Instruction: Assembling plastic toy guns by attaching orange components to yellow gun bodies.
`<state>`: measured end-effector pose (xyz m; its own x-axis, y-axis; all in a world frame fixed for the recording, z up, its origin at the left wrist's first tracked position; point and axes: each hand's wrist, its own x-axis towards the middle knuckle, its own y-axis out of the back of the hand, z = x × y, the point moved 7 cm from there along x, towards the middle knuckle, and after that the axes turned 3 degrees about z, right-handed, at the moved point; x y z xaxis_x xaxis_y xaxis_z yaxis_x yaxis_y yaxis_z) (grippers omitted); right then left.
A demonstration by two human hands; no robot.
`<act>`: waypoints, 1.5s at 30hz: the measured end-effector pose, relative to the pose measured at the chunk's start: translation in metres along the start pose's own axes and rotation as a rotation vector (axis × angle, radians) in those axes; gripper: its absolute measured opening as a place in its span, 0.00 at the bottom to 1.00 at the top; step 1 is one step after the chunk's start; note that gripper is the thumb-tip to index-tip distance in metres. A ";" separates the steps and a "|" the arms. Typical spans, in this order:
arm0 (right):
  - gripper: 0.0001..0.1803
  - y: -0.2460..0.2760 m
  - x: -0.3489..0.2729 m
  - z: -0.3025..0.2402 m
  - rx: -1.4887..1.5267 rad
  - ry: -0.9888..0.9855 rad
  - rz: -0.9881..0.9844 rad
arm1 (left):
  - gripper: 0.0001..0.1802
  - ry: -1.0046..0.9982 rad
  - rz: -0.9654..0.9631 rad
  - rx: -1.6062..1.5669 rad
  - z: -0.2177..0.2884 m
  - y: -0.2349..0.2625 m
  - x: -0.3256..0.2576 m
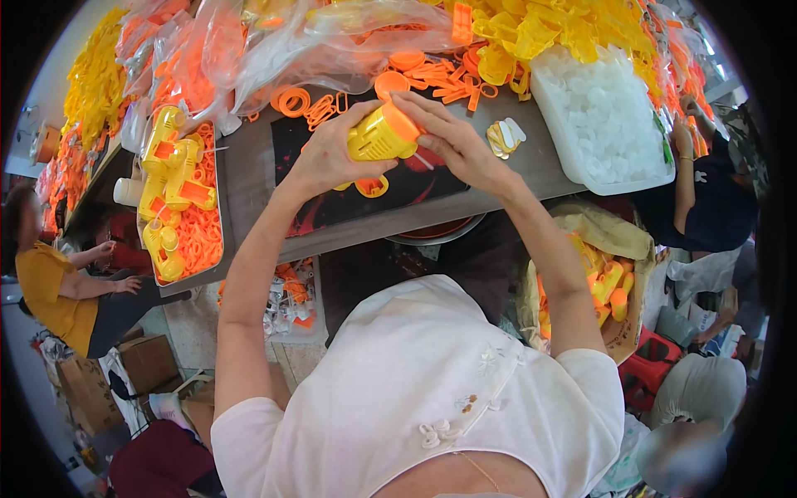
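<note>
- Yellow plastic toy part (379, 139), barrel-shaped with an orange end cap (402, 122), held above the grey table (249, 178), upper middle of the frame.
- Left hand (332, 153): fingers curled and closed round the yellow body from the left and below, thumb on top. Firm wrap, carrying the piece.
- Right hand (452, 141): fingertips drawn together on the orange cap end from the right. Pinch on the cap rim; whether it presses or turns cannot be told.
- Key relation: long axis of the part runs lower left to upper right in the frame, capped end toward the right hand. Both hands touch it; left bears the body, right meets only the end.
- Just below the part, on the dark mat (349, 199): a small orange and yellow ring piece (371, 186), not touched.
- Right of the right hand: pale flat pieces (505, 136) on the table, near but apart.
- Left of frame: tray of assembled yellow and orange toys (178, 199), well apart from both hands.
- Upper right: white bin of pale caps (602, 116).
</note>
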<state>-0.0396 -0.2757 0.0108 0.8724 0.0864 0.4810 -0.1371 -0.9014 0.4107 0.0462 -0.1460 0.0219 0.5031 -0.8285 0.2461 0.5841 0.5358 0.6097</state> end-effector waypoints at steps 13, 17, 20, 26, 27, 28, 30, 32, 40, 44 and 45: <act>0.20 -0.012 0.024 -0.012 0.308 -0.284 0.035 | 0.40 -0.290 -0.086 0.276 0.044 -0.022 -0.018; 0.17 -0.019 0.016 -0.013 0.206 -0.073 0.097 | 0.40 -0.391 -0.146 0.264 0.047 -0.028 -0.021; 0.18 -0.012 0.020 -0.027 0.112 0.057 0.185 | 0.38 -0.370 -0.136 0.306 0.043 -0.025 -0.021; 0.19 -0.012 0.034 -0.006 0.173 -0.161 0.238 | 0.44 -0.253 -0.023 0.221 0.023 -0.006 -0.020; 0.20 -0.007 0.030 0.002 0.146 -0.195 0.292 | 0.46 -0.209 0.049 0.211 0.020 0.001 -0.025; 0.16 0.008 0.017 0.022 0.038 -0.367 0.352 | 0.49 -0.157 0.137 0.050 0.010 0.011 -0.033; 0.08 0.053 -0.003 0.036 -0.728 -0.179 0.382 | 0.43 0.187 0.195 -0.635 -0.015 0.030 -0.062; 0.14 0.078 -0.021 0.069 -1.051 -0.086 0.269 | 0.39 0.278 0.285 -0.791 -0.041 0.038 -0.089; 0.14 0.077 -0.007 0.127 -1.057 0.010 -0.144 | 0.35 0.173 0.237 -1.875 -0.039 -0.009 -0.101; 0.07 0.090 -0.008 0.110 -0.694 -0.069 0.113 | 0.37 0.283 0.303 -1.786 -0.029 -0.007 -0.085; 0.07 0.083 -0.005 0.096 -0.684 -0.064 0.108 | 0.37 0.274 0.294 -1.767 -0.033 -0.007 -0.079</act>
<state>-0.0104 -0.3917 -0.0314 0.8605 -0.0328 0.5085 -0.4710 -0.4318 0.7692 0.0237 -0.0783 -0.0270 0.6759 -0.7357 -0.0428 0.2893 0.3183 -0.9028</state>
